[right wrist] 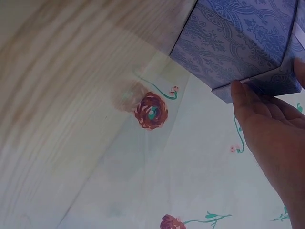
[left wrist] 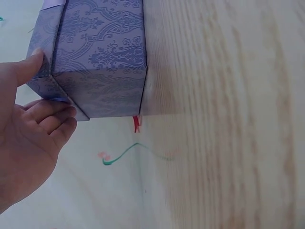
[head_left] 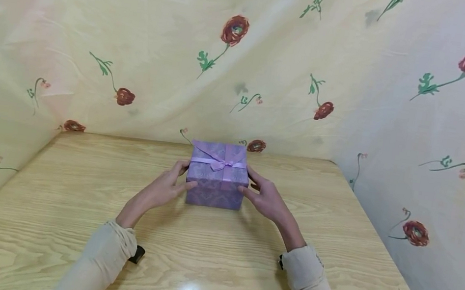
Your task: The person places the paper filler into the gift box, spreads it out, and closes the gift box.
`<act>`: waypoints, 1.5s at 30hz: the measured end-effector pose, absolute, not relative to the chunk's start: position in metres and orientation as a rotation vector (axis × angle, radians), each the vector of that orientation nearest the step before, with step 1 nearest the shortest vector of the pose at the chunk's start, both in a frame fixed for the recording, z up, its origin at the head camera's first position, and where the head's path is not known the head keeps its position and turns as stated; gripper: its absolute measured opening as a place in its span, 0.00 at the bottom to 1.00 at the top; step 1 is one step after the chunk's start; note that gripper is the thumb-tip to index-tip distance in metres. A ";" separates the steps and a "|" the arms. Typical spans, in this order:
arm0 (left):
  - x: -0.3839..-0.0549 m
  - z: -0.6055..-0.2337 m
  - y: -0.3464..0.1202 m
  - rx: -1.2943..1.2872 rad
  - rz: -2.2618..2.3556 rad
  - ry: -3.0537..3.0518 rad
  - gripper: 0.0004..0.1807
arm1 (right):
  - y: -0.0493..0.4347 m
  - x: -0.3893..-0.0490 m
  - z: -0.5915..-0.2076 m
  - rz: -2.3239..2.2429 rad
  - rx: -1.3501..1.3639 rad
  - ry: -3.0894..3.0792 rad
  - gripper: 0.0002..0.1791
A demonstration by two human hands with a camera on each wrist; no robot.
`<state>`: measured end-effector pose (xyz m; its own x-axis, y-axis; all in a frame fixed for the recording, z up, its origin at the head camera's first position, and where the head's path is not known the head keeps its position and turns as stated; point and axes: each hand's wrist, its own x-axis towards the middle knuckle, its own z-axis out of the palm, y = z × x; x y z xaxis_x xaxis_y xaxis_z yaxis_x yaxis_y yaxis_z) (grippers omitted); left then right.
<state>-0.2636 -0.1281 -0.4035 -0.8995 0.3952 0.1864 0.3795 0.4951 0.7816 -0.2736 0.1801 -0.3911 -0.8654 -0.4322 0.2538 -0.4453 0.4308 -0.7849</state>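
Observation:
A purple damask-patterned gift box (head_left: 213, 198) stands upright on the wooden table, towards its far edge. Its lid (head_left: 206, 173) is on, with a lilac ribbon (head_left: 201, 160) crossing the top and tied in a bow (head_left: 222, 164). My left hand (head_left: 161, 187) grips the lid's left side, thumb on the front face and fingers along the side at the lower rim, as the left wrist view shows. On the opposite side my right hand (head_left: 268, 200) holds the lid the same way. The right wrist view has those fingers (right wrist: 245, 102) against the lid's side rim.
Pale wood-grain table (head_left: 208, 250) extends around the box. A cream cloth (head_left: 161, 46) printed with red flowers hangs behind and along both sides. Dark straps (head_left: 137, 254) show at the cuffs of both beige sleeves (head_left: 101, 255).

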 end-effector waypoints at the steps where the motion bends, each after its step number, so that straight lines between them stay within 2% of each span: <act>1: -0.263 -0.404 -0.128 0.698 1.401 2.704 0.39 | 0.180 -0.274 -0.391 1.461 0.807 -2.651 0.38; 36: -0.258 -0.408 -0.126 0.707 1.380 2.726 0.38 | 0.183 -0.277 -0.400 1.448 0.831 -2.686 0.38; 40: -0.257 -0.408 -0.126 0.683 1.382 2.682 0.44 | 0.185 -0.276 -0.399 1.471 0.806 -2.716 0.40; 45: -0.252 -0.409 -0.131 0.578 1.310 2.624 0.59 | 0.191 -0.272 -0.396 1.480 0.734 -2.799 0.51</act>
<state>-0.2520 -0.1305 -0.4087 -0.9141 0.4039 0.0356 0.2711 0.5435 0.7944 -0.2717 0.1909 -0.3964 -0.8923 -0.4374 0.1117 -0.3386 0.4848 -0.8064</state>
